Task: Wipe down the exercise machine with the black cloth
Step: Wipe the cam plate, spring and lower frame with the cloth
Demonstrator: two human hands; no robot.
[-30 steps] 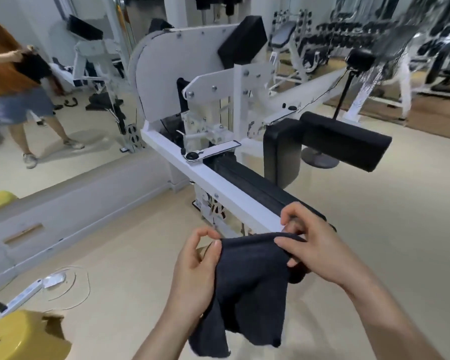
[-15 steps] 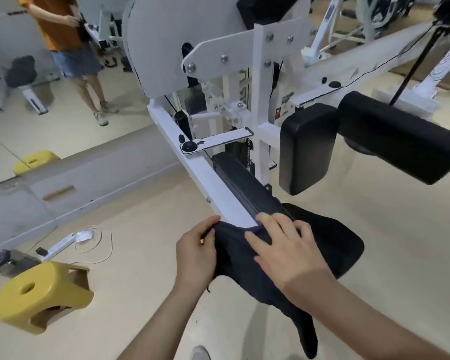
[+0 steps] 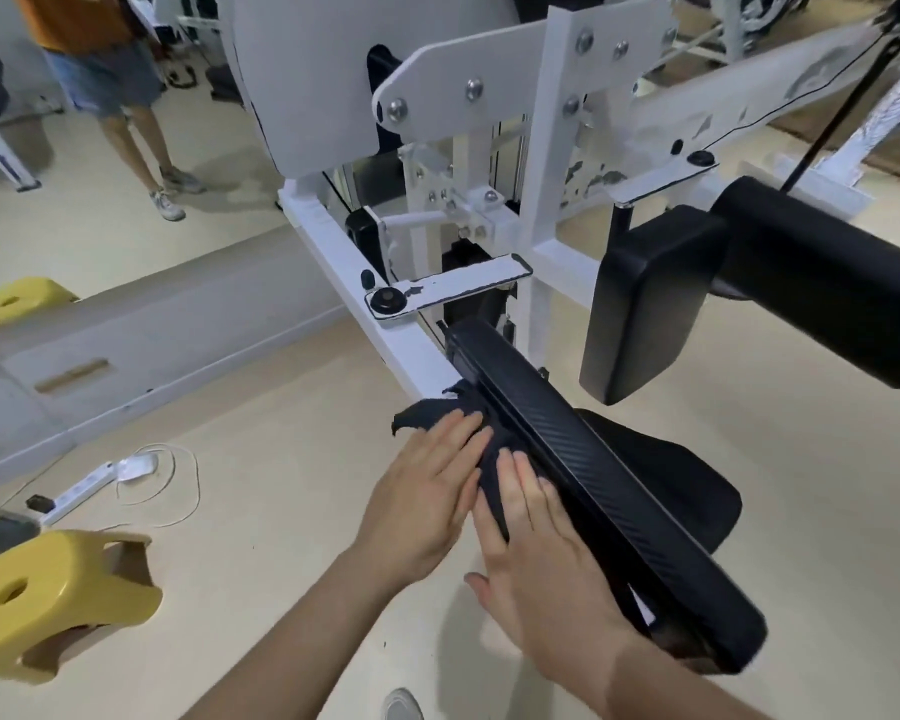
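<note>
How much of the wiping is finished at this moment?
Done: the cloth already lies on the machine. In hand: left hand and right hand press it flat on the rail's near end, beside the long pad. Left: the rail farther up, both pads including the side pad, and the frame above.

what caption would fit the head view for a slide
Left hand and right hand press the black cloth on the exercise machine's white rail beside its long black pad

The floor (image 3: pixel 281 407) is carrying a yellow stool (image 3: pixel 58 600) and a power strip (image 3: pixel 80 488), both left of the left hand (image 3: pixel 427 491).
</note>
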